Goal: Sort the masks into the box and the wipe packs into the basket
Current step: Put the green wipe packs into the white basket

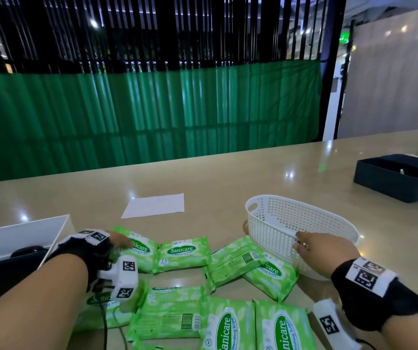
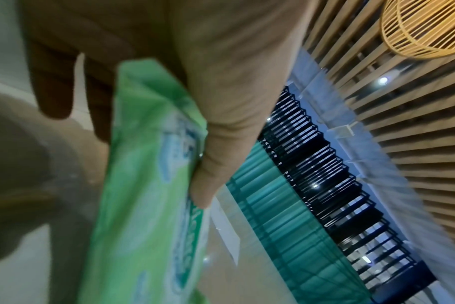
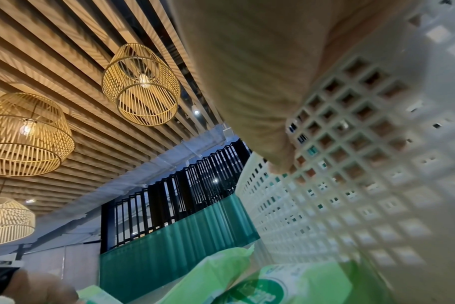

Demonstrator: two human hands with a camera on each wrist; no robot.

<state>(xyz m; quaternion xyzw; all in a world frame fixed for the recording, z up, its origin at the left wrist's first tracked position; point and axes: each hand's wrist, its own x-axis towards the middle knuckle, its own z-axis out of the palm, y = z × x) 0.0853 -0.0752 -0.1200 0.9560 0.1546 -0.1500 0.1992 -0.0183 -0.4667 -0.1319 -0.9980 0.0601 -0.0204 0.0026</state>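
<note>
Several green Sanicare wipe packs lie scattered on the beige table in front of me. My left hand pinches the far-left pack; in the left wrist view the thumb presses on top of that pack and the fingers curl beneath it. The white mesh basket stands to the right of the packs, with nothing showing inside. My right hand grips its near wall, thumb outside. A white box sits at the left with something black in it.
A dark open box stands at the far right of the table. A white sheet of paper lies flat behind the packs. More packs lie against the basket's foot. The table's far edge meets a green curtain.
</note>
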